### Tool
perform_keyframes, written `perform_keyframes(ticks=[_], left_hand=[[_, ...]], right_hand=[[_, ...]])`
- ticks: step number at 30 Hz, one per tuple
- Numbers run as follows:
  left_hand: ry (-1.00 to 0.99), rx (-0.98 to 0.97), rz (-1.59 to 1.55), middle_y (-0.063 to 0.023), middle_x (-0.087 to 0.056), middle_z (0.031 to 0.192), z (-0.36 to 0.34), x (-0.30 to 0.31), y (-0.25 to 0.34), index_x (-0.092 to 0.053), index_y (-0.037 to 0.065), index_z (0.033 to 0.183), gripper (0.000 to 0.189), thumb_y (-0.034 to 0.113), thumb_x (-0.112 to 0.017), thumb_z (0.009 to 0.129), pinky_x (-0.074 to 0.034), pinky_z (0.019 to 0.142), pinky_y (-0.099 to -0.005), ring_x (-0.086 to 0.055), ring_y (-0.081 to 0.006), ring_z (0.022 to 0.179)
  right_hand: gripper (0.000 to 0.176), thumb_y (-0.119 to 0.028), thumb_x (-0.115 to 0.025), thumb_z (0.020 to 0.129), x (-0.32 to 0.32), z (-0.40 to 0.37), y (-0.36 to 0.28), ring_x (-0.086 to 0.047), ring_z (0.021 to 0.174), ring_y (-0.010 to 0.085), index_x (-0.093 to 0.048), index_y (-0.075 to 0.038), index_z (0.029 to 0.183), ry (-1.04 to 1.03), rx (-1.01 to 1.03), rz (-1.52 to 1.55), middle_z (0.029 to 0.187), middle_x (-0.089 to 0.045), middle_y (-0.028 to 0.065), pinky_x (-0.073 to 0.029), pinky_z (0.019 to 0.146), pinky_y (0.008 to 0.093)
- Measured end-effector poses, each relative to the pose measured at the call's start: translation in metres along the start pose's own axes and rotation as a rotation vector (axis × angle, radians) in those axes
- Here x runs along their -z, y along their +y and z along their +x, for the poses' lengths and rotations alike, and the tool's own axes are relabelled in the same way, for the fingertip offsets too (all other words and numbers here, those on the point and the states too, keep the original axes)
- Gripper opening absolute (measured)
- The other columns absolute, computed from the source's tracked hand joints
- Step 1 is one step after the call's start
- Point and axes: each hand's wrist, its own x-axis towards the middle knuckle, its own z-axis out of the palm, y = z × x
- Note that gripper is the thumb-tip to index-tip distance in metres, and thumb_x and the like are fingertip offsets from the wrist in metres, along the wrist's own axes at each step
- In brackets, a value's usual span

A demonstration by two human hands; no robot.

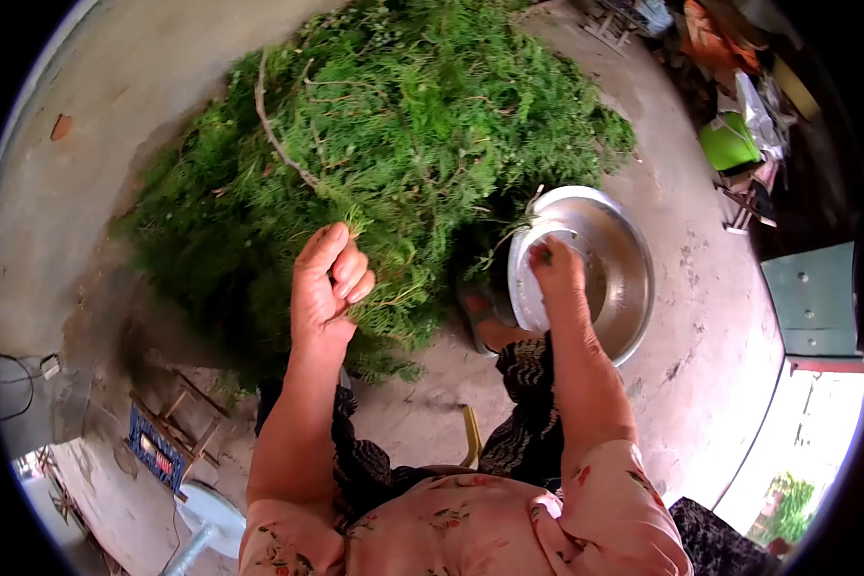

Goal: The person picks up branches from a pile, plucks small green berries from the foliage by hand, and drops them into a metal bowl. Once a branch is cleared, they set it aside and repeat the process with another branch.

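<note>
A large heap of feathery green branches [403, 125] lies on the floor in front of me. My left hand [328, 278] is raised at its near edge, fingers curled around a leafy green sprig [353, 219] whose tip shows above the thumb. More foliage hangs just right of that hand. My right hand [559, 267] is inside the rim of a round metal basin [634, 259], fingers pinched together. Something small and dark green shows at the fingertips, too small to name. A thin twig [509, 235] reaches from the heap to the basin's left rim.
My foot [494, 331] is close to the basin's left side. A small wooden stool [178, 432] and a pale blue round-topped stand [211, 518] are at lower left. At right are a bright green container [728, 144] and a grey-green cabinet [811, 298].
</note>
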Motion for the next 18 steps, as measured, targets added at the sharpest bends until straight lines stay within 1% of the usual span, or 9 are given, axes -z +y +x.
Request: perform_keyframes(ticks=[3,6,8,9,10,12,14,15,18], left_hand=[[-0.061,-0.001,-0.173,0.0023,-0.039,0.051,0.003,0.002,0.007,-0.046,0.009,0.066,0.03,0.022,-0.043,0.094,-0.028,0.038,-0.0222,-0.031,-0.0067,0.039],[-0.1,-0.015,-0.24,0.0024,-0.039,0.051,0.006,0.009,0.007,-0.05,0.007,0.072,0.028,0.022,-0.042,0.094,-0.028,0.038,-0.0223,-0.032,-0.0068,0.04],[-0.119,-0.033,-0.213,0.0028,-0.042,0.053,0.006,0.011,0.008,-0.054,0.009,0.078,0.018,0.021,-0.051,0.09,-0.028,0.038,-0.0216,-0.033,-0.006,0.04],[-0.124,-0.035,-0.214,0.0028,-0.042,0.053,0.006,0.01,0.009,-0.054,0.009,0.078,0.018,0.021,-0.051,0.09,-0.028,0.038,-0.0216,-0.033,-0.006,0.04],[-0.053,-0.045,-0.17,0.0027,-0.042,0.053,0.005,0.009,0.011,-0.055,0.009,0.08,0.017,0.022,-0.051,0.09,-0.028,0.039,-0.0214,-0.033,-0.006,0.041],[0.126,-0.085,-0.087,0.0033,-0.042,0.056,0.002,0.002,0.013,-0.055,0.011,0.084,0.011,0.021,-0.056,0.087,-0.028,0.04,-0.0213,-0.032,-0.0058,0.042],[0.208,-0.133,-0.038,0.0038,-0.042,0.057,0.003,0.003,0.014,-0.055,0.011,0.084,0.009,0.02,-0.058,0.085,-0.028,0.04,-0.0215,-0.032,-0.0057,0.042],[0.289,-0.175,0.014,0.0043,-0.042,0.058,0.002,0.003,0.014,-0.055,0.012,0.085,0.009,0.018,-0.061,0.083,-0.027,0.04,-0.0216,-0.032,-0.0056,0.043],[0.323,-0.158,0.05,0.0051,-0.042,0.059,-0.002,0.006,0.018,-0.054,0.013,0.085,0.01,0.015,-0.063,0.081,-0.027,0.04,-0.0219,-0.032,-0.0054,0.043]], right_hand=[[0.037,-0.028,-0.07,0.068,0.031,-0.011,0.002,-0.061,0.07,0.0333,-0.063,0.005,0.083,-0.027,0.101,-1.209,0.072,-0.061,0.0208,-0.049,0.066,0.0367],[0.044,-0.032,-0.071,0.066,0.057,-0.013,0.016,-0.062,0.073,0.032,-0.063,0.005,0.089,0.038,0.142,-1.149,0.077,-0.063,0.0191,-0.05,0.071,0.0351],[0.047,-0.034,-0.072,0.065,0.069,-0.005,0.021,-0.062,0.075,0.0311,-0.063,0.005,0.09,-0.061,0.095,-1.341,0.079,-0.063,0.0179,-0.05,0.075,0.0336],[0.047,-0.034,-0.072,0.065,0.068,0.001,0.024,-0.062,0.075,0.0311,-0.063,0.005,0.09,-0.056,0.099,-1.341,0.079,-0.063,0.0179,-0.05,0.075,0.0336],[0.049,-0.034,-0.073,0.064,0.066,0.009,0.03,-0.062,0.076,0.0292,-0.063,0.005,0.092,0.312,-0.368,-0.544,0.081,-0.064,0.0167,-0.05,0.075,0.0327],[0.051,-0.035,-0.073,0.064,0.068,0.017,0.04,-0.062,0.077,0.0274,-0.062,0.005,0.094,0.614,-0.755,0.316,0.084,-0.064,0.0155,-0.05,0.076,0.0318],[0.041,-0.022,-0.067,0.073,0.073,0.02,0.049,-0.061,0.074,0.0268,-0.058,0.006,0.102,-0.13,-0.009,-1.368,0.087,-0.063,0.0142,-0.051,0.074,0.0362],[0.041,-0.022,-0.067,0.073,0.062,0.017,0.041,-0.061,0.074,0.0268,-0.058,0.006,0.102,-0.128,-0.008,-1.368,0.087,-0.063,0.0142,-0.051,0.074,0.0362],[0.03,-0.007,-0.054,0.081,-0.01,0.011,0.007,-0.061,0.068,0.0257,-0.053,0.003,0.109,0.039,-0.282,-0.138,0.085,-0.06,0.0139,-0.051,0.059,0.0339]])
